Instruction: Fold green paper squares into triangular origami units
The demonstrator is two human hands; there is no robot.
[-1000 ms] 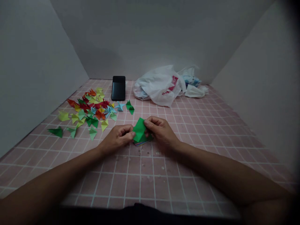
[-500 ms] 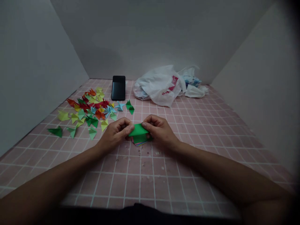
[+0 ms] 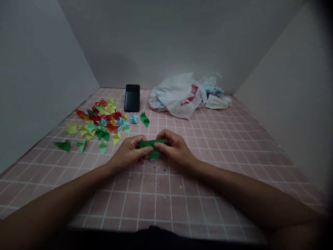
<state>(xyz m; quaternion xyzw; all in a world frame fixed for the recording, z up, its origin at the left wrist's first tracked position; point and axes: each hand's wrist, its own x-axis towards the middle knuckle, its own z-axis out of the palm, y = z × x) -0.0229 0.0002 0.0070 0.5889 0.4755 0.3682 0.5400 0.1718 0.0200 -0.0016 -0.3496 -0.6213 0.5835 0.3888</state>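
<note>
Between my two hands is a green sheet of origami paper (image 3: 147, 143), held up just above the table. My left hand (image 3: 132, 148) pinches its left side, thumb in front and fingers behind. On the right side my right hand (image 3: 174, 147) grips the same paper, its thumb pressed on the front face. Both thumbs lie close together near the middle. Under the paper is a small stack of coloured paper sheets (image 3: 155, 160), mostly hidden, with pink, blue and yellow edges showing.
Many folded paper pieces (image 3: 102, 133) in green, yellow, red, orange and blue lie to the left. A black phone (image 3: 132, 98) lies at the back. White plastic bags (image 3: 179, 95) rest by the back wall. Small scraps (image 3: 180, 186) dot the pink tiled tabletop (image 3: 208, 208).
The green paper has tipped so that its face now stands more upright toward me. My left thumb has slid right along it, nearer my right thumb.
</note>
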